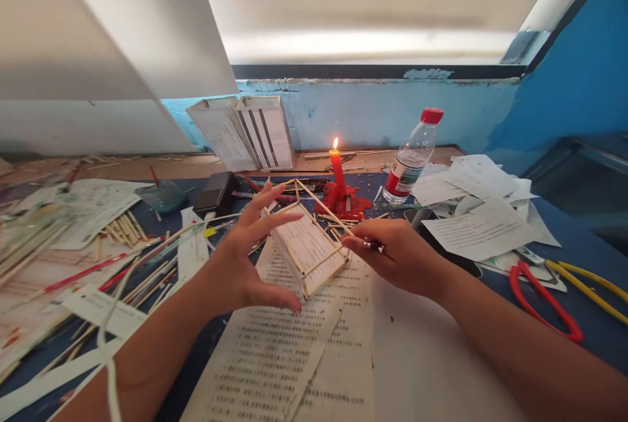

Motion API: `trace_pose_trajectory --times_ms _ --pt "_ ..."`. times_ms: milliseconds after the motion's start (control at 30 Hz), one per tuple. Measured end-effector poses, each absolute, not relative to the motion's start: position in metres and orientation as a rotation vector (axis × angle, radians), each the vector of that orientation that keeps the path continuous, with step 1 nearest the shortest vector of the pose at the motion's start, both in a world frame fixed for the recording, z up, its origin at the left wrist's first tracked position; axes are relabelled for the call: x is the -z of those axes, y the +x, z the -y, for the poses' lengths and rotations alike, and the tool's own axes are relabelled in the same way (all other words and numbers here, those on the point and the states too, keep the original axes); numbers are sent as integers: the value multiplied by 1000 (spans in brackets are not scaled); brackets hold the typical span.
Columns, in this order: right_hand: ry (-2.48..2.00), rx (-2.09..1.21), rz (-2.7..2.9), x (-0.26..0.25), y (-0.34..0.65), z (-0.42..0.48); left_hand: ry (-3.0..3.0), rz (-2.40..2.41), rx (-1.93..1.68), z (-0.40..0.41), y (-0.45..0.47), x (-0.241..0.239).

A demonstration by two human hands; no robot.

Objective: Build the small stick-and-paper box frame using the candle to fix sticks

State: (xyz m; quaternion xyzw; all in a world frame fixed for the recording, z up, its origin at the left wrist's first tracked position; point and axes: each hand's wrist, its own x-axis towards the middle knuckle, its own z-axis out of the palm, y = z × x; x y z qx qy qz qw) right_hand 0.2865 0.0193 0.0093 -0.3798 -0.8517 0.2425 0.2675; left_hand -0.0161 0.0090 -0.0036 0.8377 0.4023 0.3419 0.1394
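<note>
Showing a matchstick frame (307,248) between both hands, over printed paper (275,356). Left hand (245,258) open, fingers spread beside frame's left side; right hand (392,255) pinched closed at frame's right corner, on something too small to tell. Farther back, lit red candle (336,167) standing in spilled wax (343,203), water bottle (411,155) just right of it.
</note>
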Motion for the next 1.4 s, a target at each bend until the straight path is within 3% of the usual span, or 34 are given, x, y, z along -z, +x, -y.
trace_pose_trajectory --times_ms 533,1400 --pt "-984 -671 2276 -8 286 -17 2393 -1169 -928 -7 -12 -1" --pt "-842 -682 2196 0 284 -17 2167 -1169 -1169 -6 -19 0"
